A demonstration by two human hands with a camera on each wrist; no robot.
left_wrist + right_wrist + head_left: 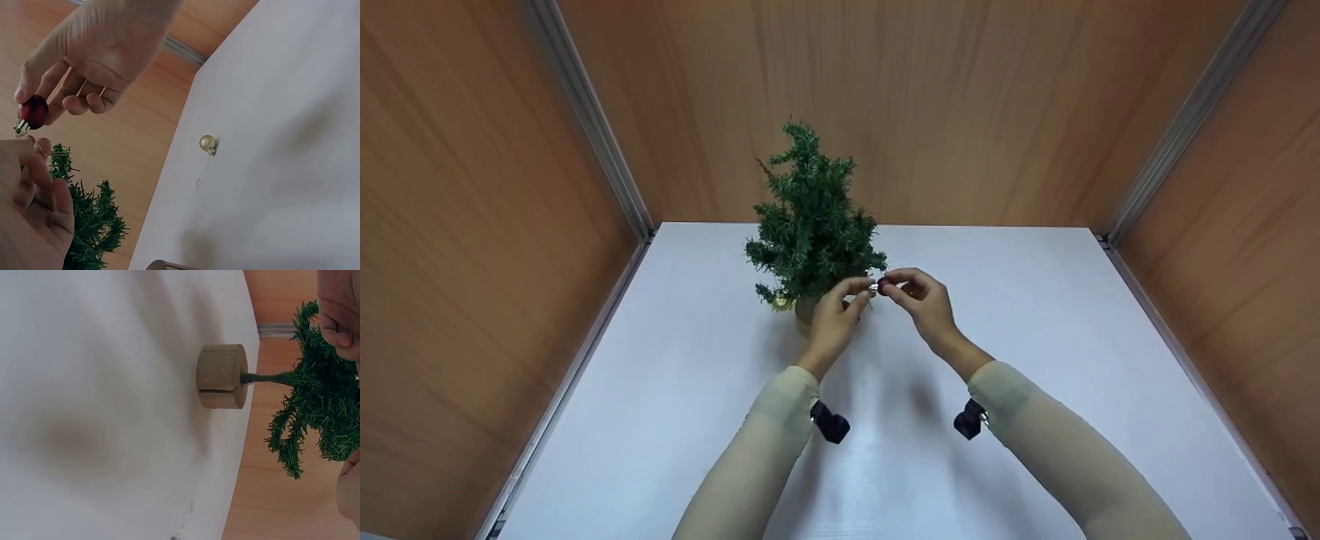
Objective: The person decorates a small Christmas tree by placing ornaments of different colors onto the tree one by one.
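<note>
A dark red bauble with a gold cap and a thin gold string is between my two hands. My right hand pinches the ball between thumb and fingers. At the cap, my left hand pinches the string, which loops out past its fingers in the left wrist view. Both hands are in front of the lower right branches of a small artificial Christmas tree. Its round wooden base stands on the table.
A gold bauble with its string lies on the white table, to the right of the tree. Another gold bauble shows at the tree's lower left. Wood-grain panels enclose the table's back and sides.
</note>
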